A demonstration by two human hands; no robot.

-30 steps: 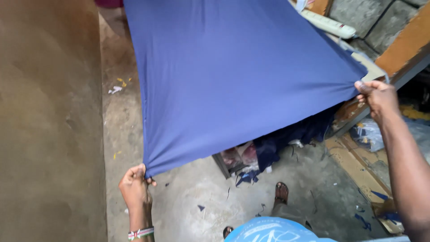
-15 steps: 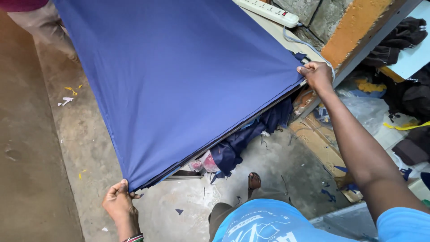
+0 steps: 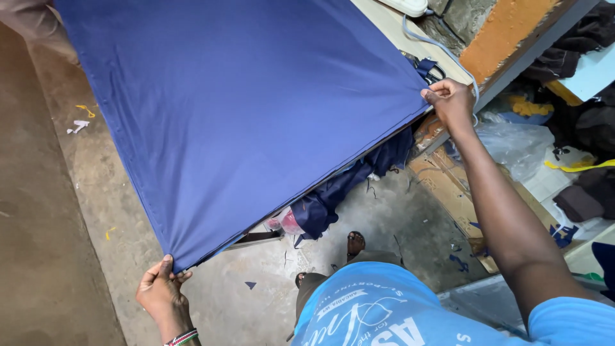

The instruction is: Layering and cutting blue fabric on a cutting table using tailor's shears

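Note:
A large sheet of blue fabric (image 3: 250, 109) is stretched taut in front of me, filling the upper middle of the view. My left hand (image 3: 161, 289) pinches its near left corner low over the concrete floor. My right hand (image 3: 450, 102) grips the near right corner, up by the edge of a work table (image 3: 384, 25). The far end of the fabric runs out of the top of the frame, where another person's trouser leg (image 3: 38, 25) shows at the upper left.
Dark blue cloth scraps (image 3: 346, 192) hang under the table. Scissors (image 3: 426, 67) and a white power strip (image 3: 407, 5) with a grey cable lie on the table. Plastic bags (image 3: 519, 141), cardboard (image 3: 448, 186) and dark clothes clutter the right. Small scraps dot the floor (image 3: 57, 211).
The view has swung down and right. The taut fabric now sits further left in view, and my right hand has shifted left and up along the table edge; both grips are unchanged.

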